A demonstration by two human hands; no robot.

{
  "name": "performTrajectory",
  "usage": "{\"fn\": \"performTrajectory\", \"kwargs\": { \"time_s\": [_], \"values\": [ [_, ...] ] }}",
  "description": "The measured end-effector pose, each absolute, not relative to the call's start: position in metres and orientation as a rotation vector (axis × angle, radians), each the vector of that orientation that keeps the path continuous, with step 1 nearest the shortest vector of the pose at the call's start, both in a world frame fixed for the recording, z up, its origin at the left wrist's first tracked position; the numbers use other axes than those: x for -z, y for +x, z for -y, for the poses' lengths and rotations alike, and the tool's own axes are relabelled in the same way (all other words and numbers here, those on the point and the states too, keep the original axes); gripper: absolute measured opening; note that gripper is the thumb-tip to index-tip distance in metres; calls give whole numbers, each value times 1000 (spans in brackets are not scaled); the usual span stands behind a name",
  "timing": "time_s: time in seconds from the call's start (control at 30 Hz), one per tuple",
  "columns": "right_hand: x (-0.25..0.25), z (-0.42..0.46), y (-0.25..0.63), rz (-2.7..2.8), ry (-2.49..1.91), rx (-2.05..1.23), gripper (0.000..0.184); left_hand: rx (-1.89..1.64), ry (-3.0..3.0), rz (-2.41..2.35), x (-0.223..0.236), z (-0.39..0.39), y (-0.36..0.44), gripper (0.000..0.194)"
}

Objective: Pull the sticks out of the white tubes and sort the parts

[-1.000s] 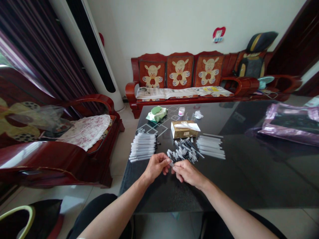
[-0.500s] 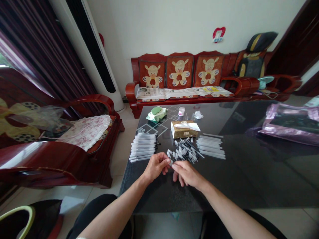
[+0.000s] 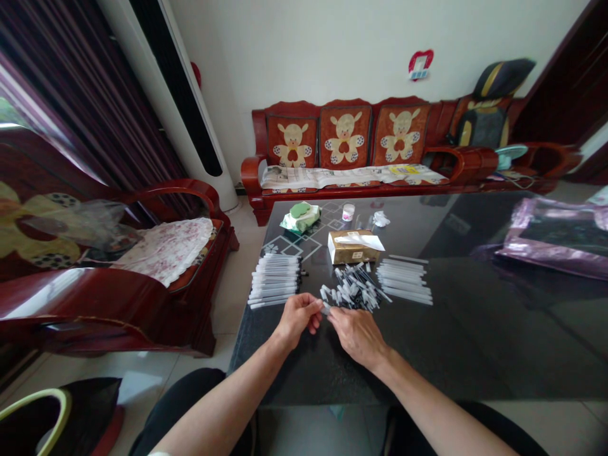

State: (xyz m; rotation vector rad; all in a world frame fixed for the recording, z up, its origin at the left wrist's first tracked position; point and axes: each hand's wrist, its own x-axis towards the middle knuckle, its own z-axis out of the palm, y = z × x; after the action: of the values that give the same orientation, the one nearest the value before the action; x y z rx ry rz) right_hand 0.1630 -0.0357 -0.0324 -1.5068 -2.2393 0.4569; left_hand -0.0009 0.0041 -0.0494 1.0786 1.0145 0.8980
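My left hand (image 3: 299, 318) is closed, with thumb and forefinger pinching a small whitish pen part (image 3: 325, 308) above the near side of the table. My right hand (image 3: 357, 332) meets it from the other side, its fingertips closed at the same part; its lower fingers are hidden under the palm. Just beyond the hands lies a jumbled pile of whitish and black pen parts (image 3: 358, 286). Left of the pile, whitish pens (image 3: 274, 282) lie side by side in a row. To its right is a row of pale pen barrels (image 3: 403, 280).
Behind the pile stands a gold tissue box (image 3: 354, 253). Farther back on the dark glossy table (image 3: 475, 342) are a green wipes pack (image 3: 301, 218), a small white jar (image 3: 348, 212) and crumpled tissue (image 3: 380, 219). A purple plastic package (image 3: 553, 247) lies at the right.
My right hand has turned over, so its back now faces up and its lower fingers are tucked from sight. The left hand keeps its pinch. The view has shifted slightly.
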Motion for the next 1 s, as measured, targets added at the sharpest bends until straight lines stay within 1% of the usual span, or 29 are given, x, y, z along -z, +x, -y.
{"fn": "performTrajectory", "kwargs": {
  "time_s": [0.07,0.23,0.3,0.37,0.43,0.53,0.67,0.77,0.87,1.0],
  "values": [
    [36,34,165,2128,-1459,-643,32,-875,1174,-959,45,-4,-4,33],
    [41,29,175,1678,-1246,-1476,37,-836,1574,-785,31,-2,-13,37],
    [38,30,178,1501,-1174,-1749,39,-823,1656,-754,27,-1,-15,35],
    [33,31,180,1401,-1106,-1941,41,-801,1751,-760,23,0,-16,33],
    [28,31,180,1383,-1068,-2020,40,-794,1919,-783,19,0,-17,30],
    [24,30,181,1489,-1113,-1927,38,-785,2189,-790,12,-2,-21,31],
    [24,27,192,1807,-1279,-1435,33,-871,2246,-992,6,-12,-38,38],
    [24,23,206,1880,-1376,-1140,34,-904,2188,-1142,6,-20,-49,40],
    [26,15,221,1881,-1421,-971,38,-865,2132,-1159,12,-22,-46,37],
    [28,-2,255,1794,-1550,-727,33,-817,2053,-1187,32,-19,-32,28]
  ]
}}
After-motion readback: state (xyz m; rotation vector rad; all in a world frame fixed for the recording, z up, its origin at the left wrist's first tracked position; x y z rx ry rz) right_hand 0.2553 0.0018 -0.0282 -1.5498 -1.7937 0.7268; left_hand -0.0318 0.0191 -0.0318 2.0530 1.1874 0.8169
